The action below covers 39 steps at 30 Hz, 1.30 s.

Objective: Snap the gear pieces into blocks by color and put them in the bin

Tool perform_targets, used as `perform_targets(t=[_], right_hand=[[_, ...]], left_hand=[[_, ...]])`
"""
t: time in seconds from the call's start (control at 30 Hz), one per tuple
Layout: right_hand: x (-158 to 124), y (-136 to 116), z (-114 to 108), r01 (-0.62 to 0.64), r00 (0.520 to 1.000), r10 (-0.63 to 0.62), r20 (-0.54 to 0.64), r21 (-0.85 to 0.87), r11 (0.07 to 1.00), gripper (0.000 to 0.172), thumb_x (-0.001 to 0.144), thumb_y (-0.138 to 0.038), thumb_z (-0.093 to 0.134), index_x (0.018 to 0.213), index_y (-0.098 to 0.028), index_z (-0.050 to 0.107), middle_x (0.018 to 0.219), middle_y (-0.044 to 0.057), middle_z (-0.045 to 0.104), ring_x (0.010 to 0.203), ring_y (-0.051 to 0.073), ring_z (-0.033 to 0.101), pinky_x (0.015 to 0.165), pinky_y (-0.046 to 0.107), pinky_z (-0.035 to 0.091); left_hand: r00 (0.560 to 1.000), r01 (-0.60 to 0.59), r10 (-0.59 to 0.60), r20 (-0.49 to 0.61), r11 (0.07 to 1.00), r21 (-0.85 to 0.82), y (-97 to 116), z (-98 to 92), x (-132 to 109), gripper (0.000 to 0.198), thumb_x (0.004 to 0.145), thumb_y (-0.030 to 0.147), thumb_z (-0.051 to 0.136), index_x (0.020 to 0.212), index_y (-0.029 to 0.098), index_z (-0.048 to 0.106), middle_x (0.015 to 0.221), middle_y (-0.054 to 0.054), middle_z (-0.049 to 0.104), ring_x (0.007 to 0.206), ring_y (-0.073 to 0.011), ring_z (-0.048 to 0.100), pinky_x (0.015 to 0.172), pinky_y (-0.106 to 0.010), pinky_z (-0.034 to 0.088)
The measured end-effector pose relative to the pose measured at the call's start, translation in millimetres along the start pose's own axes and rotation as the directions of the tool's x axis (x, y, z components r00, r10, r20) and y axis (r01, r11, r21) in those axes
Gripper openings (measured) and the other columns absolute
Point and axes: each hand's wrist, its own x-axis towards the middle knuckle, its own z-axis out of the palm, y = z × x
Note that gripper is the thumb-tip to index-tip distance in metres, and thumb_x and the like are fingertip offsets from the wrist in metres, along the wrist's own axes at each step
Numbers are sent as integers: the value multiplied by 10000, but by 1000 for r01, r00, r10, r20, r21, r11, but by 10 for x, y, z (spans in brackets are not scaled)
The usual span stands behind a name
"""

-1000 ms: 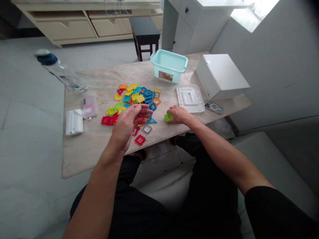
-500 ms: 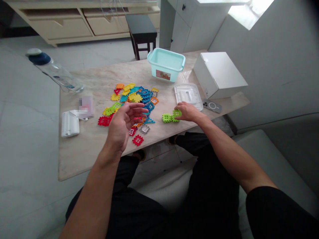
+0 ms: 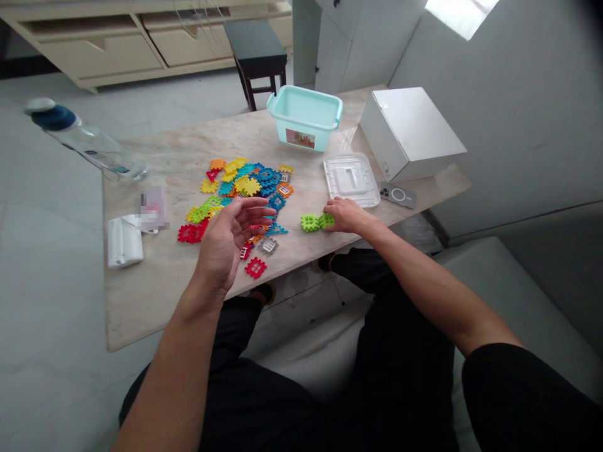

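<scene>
My right hand (image 3: 347, 215) is closed on the right end of a pair of light-green interlocking building blocks (image 3: 309, 222), square pieces with notched edges and window openings, at the table's near side. The fingers cover part of the right piece. My left hand (image 3: 228, 235) hovers over the near part of a pile of loose blocks (image 3: 268, 179), palm turned inward, fingers loosely curled and apart, with nothing in it. Blue, yellow, red, orange, green and grey pieces make up the pile, partly hidden behind that hand. A red block (image 3: 255, 268) lies near the front edge.
A mint-green basket (image 3: 306, 118) stands at the back of the marble-patterned table (image 3: 136, 307). To its right are a clear lid (image 3: 351, 179), a white box (image 3: 414, 132) and a phone (image 3: 398, 195). On the left are a water bottle (image 3: 89, 141) and a white case (image 3: 125, 241).
My right hand has come slightly nearer to me, and the right green piece, tilted up before, now lies lower beside the other. My left hand stays open. The whole view has shifted slightly.
</scene>
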Motion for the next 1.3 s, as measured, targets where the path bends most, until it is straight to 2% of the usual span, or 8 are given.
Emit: perform_targets(t=[0.4,0.57,0.63,0.73,0.8,1.03,1.17,1.3], right_hand=[[5,-74,-14,-27,999,27,19,21,999,519,971,-495,834,1326,-125,754,1349,208,736,1277,371,687,1015,413,547],[-57,-30,-66,-55,996,54,76,12,998,677,909,-588,874,1402,-143,740,1421,228,704,1301,421,664,1006,461,565],[-78,8,-80,-52,996,49,68,40,998,684,895,-604,872,1412,-172,753,1392,216,726,1296,422,666,1023,473,563],[-103,29,-91,-31,999,29,31,49,998,754,843,-634,893,1441,-197,753,1378,212,743,1291,426,669,1050,481,561],[-110,2,-103,-9,1000,9,2,52,999,734,840,-642,885,1424,-215,764,1353,210,755,1271,421,685,1055,489,566],[0,-275,-238,99,991,-90,-102,87,991,491,993,-580,706,1356,-258,777,1383,197,744,1262,419,697,1055,541,588],[-4,-416,-314,142,981,-125,-150,106,984,405,1005,-513,717,1327,-273,773,1386,184,739,1280,392,711,1026,507,608],[-89,-502,-411,120,985,-108,-136,84,989,400,1012,-503,733,1318,-246,755,1379,182,739,1279,394,705,980,494,616]], left_hand=[[1000,12,-12,-3,1000,5,18,-46,-17,452,956,613,693,1084,196,812,1088,-115,851,1003,-247,792,869,-340,614],[997,-76,69,37,968,238,-44,-415,149,374,983,533,704,1122,198,796,1116,-119,839,916,-221,774,878,-344,611],[985,-103,162,-64,837,537,-138,-683,262,329,1024,476,641,1121,197,786,1138,-131,824,931,-235,767,948,-372,605],[966,84,197,-167,373,924,-350,-1076,392,334,1056,354,588,1288,177,750,1390,-186,747,1254,-309,722,1165,-432,534],[959,182,155,-239,309,933,-514,-1247,440,361,1056,302,573,1333,131,729,1413,-227,725,1315,-337,697,1188,-451,526],[930,278,160,-332,284,917,-913,-1376,592,443,1041,138,489,1436,128,688,1578,-244,632,1443,-347,632,1243,-469,494],[927,218,211,-310,368,904,-994,-1462,779,558,995,76,495,1527,145,648,1711,-214,549,1583,-310,520,1335,-442,401],[914,155,259,-311,487,859,-1133,-1503,950,467,989,104,537,1418,164,709,1578,-207,664,1549,-308,545,1366,-487,349]])
